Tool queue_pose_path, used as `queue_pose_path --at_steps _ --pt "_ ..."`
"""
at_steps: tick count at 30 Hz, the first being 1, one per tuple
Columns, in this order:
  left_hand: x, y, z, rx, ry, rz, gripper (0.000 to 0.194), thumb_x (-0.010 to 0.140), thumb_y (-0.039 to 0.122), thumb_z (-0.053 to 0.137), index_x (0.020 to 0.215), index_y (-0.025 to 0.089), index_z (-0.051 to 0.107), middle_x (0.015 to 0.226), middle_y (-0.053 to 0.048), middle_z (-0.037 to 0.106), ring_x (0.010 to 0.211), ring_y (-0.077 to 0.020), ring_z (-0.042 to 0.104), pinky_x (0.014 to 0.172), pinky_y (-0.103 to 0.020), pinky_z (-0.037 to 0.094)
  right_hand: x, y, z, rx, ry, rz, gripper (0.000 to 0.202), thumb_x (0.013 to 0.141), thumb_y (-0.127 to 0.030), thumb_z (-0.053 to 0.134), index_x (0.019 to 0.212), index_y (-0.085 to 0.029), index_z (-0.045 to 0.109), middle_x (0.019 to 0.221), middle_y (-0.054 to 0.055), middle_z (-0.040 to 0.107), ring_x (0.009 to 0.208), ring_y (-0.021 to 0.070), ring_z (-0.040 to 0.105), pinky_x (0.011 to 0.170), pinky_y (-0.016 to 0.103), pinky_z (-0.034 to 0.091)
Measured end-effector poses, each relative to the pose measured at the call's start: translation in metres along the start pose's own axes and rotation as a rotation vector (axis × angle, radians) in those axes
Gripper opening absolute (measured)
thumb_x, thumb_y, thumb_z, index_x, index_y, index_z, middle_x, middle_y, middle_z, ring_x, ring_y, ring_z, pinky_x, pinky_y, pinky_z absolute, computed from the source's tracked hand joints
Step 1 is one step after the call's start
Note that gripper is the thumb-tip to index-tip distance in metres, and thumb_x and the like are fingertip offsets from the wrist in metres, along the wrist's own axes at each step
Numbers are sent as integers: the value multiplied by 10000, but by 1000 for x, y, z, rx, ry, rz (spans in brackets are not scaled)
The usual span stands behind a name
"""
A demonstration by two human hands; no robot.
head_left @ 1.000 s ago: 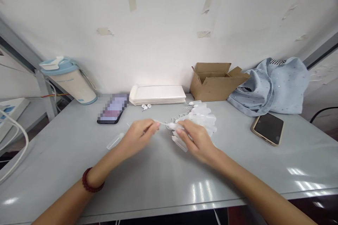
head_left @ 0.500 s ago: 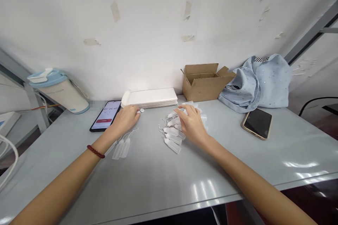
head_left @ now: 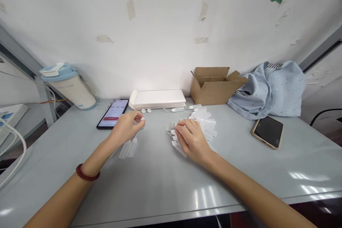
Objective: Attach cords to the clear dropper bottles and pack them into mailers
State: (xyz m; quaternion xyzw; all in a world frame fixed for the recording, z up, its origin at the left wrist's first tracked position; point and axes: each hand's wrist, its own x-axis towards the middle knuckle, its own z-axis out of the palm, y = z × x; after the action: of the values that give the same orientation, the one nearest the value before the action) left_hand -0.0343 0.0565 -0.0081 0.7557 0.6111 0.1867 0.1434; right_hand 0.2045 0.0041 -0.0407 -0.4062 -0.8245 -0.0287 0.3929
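On the grey table, a pile of translucent bottles lies below and beside the right hand, the nearer one, long axes mostly sideways. Its fingers curl narrowly, holding what I cannot tell; the left hand pinches a small white piece.

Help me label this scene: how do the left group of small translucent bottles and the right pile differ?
Number: the left group shows only a few bottles, while the right pile has many more.
Direction: in the left group the necks point mostly forward; in the right pile they point mostly left.
Both hold translucent whitish bottles with thin tips, lying on the grey desk.
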Motion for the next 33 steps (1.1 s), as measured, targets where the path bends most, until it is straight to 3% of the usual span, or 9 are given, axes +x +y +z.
queue_pose_path --at_steps 4,9,13,18,24,30,33 --pt "-14 0 -3 -200 117 -30 206 764 371 559 842 187 610 862 -31 689 753 -189 629 691 -287 473 -9 -25 3 278 -149 -20 163 894 -104 420 946 -151 567 858 84 608 781 167 534 689 296 437" --pt "-14 3 -4 -448 132 -58 217 751 371 600 827 173 646 847 -38 680 798 -192 624 696 -285 470 -13 -53 14 438 -374 -26 145 899 -166 441 921 -153 584 824 59 613 681 138 540 627 261 425" --pt "-15 7 -4 -533 174 -63 227 751 371 618 825 161 660 834 -45 679 792 -190 617 699 -291 468 9 -66 30 365 -582 230 191 902 -288 460 921 -155 595 731 27 630 585 126 539 535 242 371" --pt "-18 11 -4 -600 231 -64 212 756 348 624 828 151 657 848 -51 675 789 -178 609 687 -275 475 50 -76 53 113 -766 415 402 902 -369 360 639 -167 588 619 58 612 570 171 560 494 275 309" --pt "-19 13 -4 -612 257 -76 201 751 336 630 820 149 657 834 -49 671 785 -175 605 678 -267 477 66 -78 66 98 -806 433 345 799 -403 452 556 -182 554 601 54 600 548 186 563 464 280 312" --pt "-18 14 -2 -620 258 -73 205 752 346 627 813 153 656 830 -44 670 764 -170 601 659 -263 472 63 -73 61 115 -830 416 273 689 -388 556 509 -197 483 549 20 549 503 154 507 436 260 281" --pt "-18 14 -1 -607 249 -73 203 753 351 626 797 156 655 822 -40 669 759 -170 598 652 -261 464 53 -66 55 110 -822 429 296 707 -377 547 492 -198 449 497 3 495 463 133 462 421 253 258"
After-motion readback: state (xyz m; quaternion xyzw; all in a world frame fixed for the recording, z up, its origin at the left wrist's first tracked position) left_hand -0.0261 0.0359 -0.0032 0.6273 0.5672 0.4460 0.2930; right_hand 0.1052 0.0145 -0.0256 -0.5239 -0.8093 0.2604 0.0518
